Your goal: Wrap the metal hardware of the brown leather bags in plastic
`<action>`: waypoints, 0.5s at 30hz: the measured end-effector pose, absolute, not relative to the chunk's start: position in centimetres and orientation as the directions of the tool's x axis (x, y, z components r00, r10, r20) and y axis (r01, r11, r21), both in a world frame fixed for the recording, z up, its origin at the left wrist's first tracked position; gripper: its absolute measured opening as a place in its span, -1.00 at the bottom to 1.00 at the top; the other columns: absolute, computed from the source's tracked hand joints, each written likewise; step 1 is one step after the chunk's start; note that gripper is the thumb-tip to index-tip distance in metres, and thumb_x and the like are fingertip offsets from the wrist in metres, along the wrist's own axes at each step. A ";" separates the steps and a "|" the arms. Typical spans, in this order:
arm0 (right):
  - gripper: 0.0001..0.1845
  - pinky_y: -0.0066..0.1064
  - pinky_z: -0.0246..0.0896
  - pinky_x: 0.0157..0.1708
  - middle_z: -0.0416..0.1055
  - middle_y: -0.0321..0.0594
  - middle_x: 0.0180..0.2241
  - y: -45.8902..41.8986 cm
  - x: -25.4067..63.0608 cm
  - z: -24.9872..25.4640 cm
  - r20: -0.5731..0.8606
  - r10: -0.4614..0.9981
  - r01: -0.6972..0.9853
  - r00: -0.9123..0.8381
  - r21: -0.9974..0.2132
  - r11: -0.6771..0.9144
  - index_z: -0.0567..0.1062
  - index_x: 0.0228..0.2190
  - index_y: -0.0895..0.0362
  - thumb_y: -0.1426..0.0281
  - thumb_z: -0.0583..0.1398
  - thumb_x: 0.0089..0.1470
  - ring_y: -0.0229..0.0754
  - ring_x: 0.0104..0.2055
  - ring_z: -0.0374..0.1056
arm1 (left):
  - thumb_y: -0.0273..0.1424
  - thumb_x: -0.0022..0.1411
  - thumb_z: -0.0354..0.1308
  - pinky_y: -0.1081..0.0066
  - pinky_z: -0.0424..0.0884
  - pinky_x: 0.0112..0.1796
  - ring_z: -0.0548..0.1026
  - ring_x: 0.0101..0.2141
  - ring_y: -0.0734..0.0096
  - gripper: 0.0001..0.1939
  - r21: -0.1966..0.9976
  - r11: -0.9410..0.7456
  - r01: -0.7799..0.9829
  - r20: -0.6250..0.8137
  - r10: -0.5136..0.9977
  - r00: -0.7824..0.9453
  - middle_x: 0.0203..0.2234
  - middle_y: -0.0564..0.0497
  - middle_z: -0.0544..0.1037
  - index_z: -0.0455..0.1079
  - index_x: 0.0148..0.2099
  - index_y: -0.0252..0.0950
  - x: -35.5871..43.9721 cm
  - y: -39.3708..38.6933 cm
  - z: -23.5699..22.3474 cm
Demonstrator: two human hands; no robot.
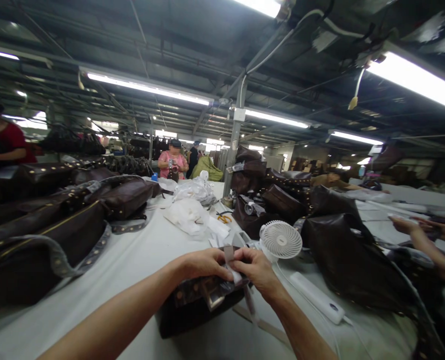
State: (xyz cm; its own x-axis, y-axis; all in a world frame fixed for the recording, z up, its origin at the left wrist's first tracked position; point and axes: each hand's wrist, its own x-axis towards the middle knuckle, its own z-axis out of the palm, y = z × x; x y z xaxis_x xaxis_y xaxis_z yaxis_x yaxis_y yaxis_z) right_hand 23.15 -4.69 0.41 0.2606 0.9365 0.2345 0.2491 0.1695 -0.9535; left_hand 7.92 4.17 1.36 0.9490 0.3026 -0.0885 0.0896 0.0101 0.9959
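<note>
A small dark brown bag (185,320) with brass-coloured hardware (212,295) lies on the table in front of me. Over its top, my left hand (207,263) pinches a grey-brown strap (229,253) from the left. My right hand (255,268) is closed on the same strap from the right, its fingertips close to the left ones. A white wrapping piece (236,276) shows between and just below the fingers. Another strap end (250,304) hangs down beneath my right hand. The exact grip of the fingertips is partly hidden.
A white fan (281,240) stands just beyond my right hand, with a white power strip (317,298) and cables nearby. Brown bags (76,240) pile up left and right (342,255). Clear plastic (187,216) and orange-handled scissors (224,218) lie ahead. A co-worker's arms (421,240) reach in at right.
</note>
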 end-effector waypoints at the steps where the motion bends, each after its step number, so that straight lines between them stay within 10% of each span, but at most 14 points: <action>1: -0.83 -0.42 0.13 -0.43 0.35 -0.35 -0.60 -4.7 23.0 0.2 0.260 0.926 0.252 0.273 -0.949 0.192 0.46 -0.63 0.16 0.34 0.32 -0.30 -0.26 -0.49 0.22 | -0.40 -0.22 0.35 0.42 0.28 -0.23 0.39 -0.39 0.45 -0.69 0.995 0.007 0.100 -0.097 0.307 0.947 -0.44 0.13 0.50 0.49 -0.31 -0.30 7.9 4.3 1.3; 15: -0.76 -0.37 0.20 -0.38 0.43 -0.25 -0.53 -3.0 21.3 -1.6 0.362 0.806 0.300 0.467 -0.923 0.241 0.50 -0.57 0.14 0.20 0.30 -0.20 -0.13 -0.40 0.32 | -0.26 -0.09 0.32 0.44 0.29 -0.30 0.38 -0.39 0.40 -0.68 0.959 -0.157 0.236 -0.140 0.462 0.876 -0.49 0.13 0.47 0.50 -0.24 -0.29 8.2 5.8 0.9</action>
